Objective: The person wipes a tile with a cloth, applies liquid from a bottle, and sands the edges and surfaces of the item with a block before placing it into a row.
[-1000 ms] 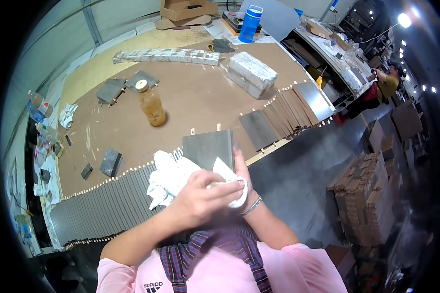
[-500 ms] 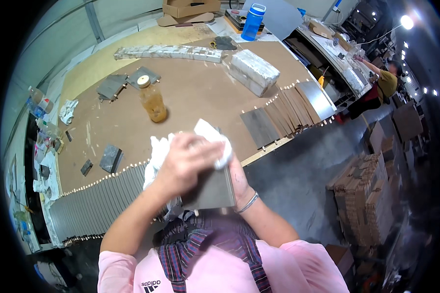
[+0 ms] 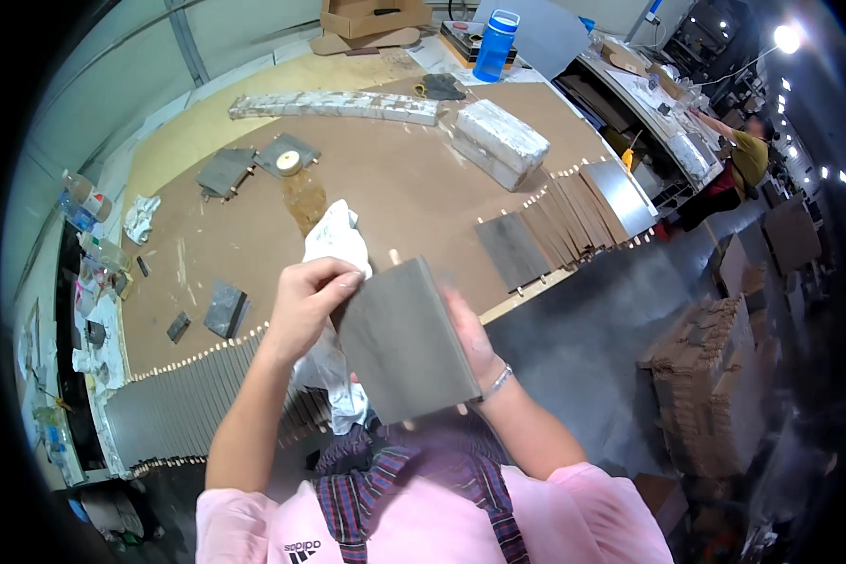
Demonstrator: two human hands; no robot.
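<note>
A grey-brown rectangular panel [image 3: 404, 343] with small wooden pegs in its ends is held tilted in front of my body. My right hand [image 3: 472, 343] grips it along the right edge, with most of the fingers hidden behind. At the panel's upper left corner, my left hand [image 3: 310, 301] is closed on a white cloth [image 3: 338, 240], thumb and fingers against the corner. More white cloth [image 3: 343, 390] hangs below that hand, left of the panel. Just beyond stands a capped jar [image 3: 303, 193] of amber liquid, partly covered by the cloth.
A long row of similar pegged panels [image 3: 207, 399] lines the table's near left edge; another stack [image 3: 573, 216] lies at the right edge. Beyond are a white-wrapped block [image 3: 503, 141], a long wrapped strip [image 3: 334, 106] and a blue bottle [image 3: 495, 47]. A co-worker [image 3: 747, 160] stands far right.
My left hand, earlier across the panel's face with the cloth, has moved to its upper left corner. The panel's face is now uncovered and turned more toward me.
</note>
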